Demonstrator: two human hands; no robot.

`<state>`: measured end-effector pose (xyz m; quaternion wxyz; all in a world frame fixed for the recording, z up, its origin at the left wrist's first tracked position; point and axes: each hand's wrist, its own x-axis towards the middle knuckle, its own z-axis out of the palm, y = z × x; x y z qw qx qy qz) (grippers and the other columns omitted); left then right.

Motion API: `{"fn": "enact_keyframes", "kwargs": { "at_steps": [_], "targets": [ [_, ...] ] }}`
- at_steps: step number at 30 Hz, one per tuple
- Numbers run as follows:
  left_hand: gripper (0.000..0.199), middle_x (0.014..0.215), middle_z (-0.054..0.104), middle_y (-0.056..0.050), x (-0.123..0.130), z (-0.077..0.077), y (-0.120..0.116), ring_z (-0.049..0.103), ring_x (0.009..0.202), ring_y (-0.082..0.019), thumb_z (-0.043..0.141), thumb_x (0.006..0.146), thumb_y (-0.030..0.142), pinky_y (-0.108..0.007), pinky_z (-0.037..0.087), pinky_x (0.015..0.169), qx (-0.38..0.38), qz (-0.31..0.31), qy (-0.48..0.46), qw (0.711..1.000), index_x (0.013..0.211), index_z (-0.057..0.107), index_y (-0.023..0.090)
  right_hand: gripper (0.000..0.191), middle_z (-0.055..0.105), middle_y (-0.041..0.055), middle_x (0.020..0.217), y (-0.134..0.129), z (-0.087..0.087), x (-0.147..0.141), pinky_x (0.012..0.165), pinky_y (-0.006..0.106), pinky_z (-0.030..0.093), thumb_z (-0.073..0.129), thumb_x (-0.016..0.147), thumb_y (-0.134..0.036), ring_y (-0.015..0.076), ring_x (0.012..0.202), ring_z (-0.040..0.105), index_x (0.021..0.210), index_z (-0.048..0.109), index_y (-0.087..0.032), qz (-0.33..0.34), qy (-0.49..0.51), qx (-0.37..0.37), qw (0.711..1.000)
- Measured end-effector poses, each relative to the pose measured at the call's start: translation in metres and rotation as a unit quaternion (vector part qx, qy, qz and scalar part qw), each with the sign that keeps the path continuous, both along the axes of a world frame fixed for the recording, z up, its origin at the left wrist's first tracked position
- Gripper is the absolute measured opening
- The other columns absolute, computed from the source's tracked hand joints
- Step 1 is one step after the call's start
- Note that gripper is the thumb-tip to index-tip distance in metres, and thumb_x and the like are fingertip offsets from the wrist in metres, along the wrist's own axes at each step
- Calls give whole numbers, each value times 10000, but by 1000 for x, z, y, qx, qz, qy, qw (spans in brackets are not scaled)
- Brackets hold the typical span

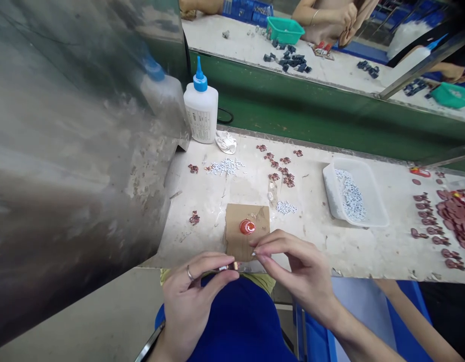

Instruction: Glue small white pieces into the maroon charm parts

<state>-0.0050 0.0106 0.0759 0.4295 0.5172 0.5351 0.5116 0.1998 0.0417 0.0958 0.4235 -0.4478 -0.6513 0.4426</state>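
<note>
My left hand [196, 289], a ring on one finger, pinches a small dark brown piece [232, 266] with pale bits on it. Close by on the right, the thumb and forefinger of my right hand [296, 266] are pressed together on a tiny white piece [254, 253]. Just beyond the hands, a red cap-like cup [247, 227] with a glossy inside sits on a square of brown cardboard [236, 246]. Small white pieces [286, 207] lie in a heap beside the cardboard, and another white heap [226, 166] lies farther back.
Several small brown figures [287, 176] are scattered mid-table. A clear plastic tub [379, 213] holds white pieces. Brown discs [453, 221] pile up at right. A white bottle [202, 115] with a blue nozzle stands by the metal panel [85, 151]. Other people's hands [345, 17] work beyond the green partition [277, 105].
</note>
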Motion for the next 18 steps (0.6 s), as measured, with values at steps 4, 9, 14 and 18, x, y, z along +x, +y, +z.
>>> {"fn": "enact_keyframes", "kwargs": {
  "at_steps": [4, 9, 14, 18],
  "targets": [
    [224, 926, 801, 95, 4, 4, -2, 775, 804, -88, 834, 820, 178, -141, 634, 827, -19, -6, -11, 1000, 965, 793, 344, 224, 794, 27, 970, -2, 11, -8, 799, 334, 647, 697, 938, -70, 185, 932, 770, 1044, 768, -254, 31, 27, -5, 999],
    [202, 920, 801, 90, 5, 3, -2, 770, 799, -81, 833, 820, 178, -130, 633, 820, -13, -11, -15, 1000, 950, 797, 328, 210, 795, 27, 941, -2, 14, -12, 740, 304, 642, 709, 927, -74, 176, 876, 767, 1032, 769, -246, 40, 19, -2, 999],
    [254, 937, 797, 117, 5, 1, -3, 768, 820, -67, 828, 822, 161, -123, 629, 839, -10, -18, -10, 1000, 979, 787, 357, 223, 786, 14, 958, -2, 10, -9, 762, 294, 638, 705, 927, -63, 165, 884, 761, 1033, 758, -251, 49, 13, -12, 999],
    [271, 959, 796, 120, 7, 0, -4, 766, 842, -65, 826, 821, 145, -124, 623, 857, -10, -9, -3, 1000, 978, 786, 362, 250, 774, 37, 1017, -4, 8, -7, 776, 285, 657, 688, 939, -58, 178, 924, 768, 1098, 738, -244, 68, -30, 27, 997]
  ]
}}
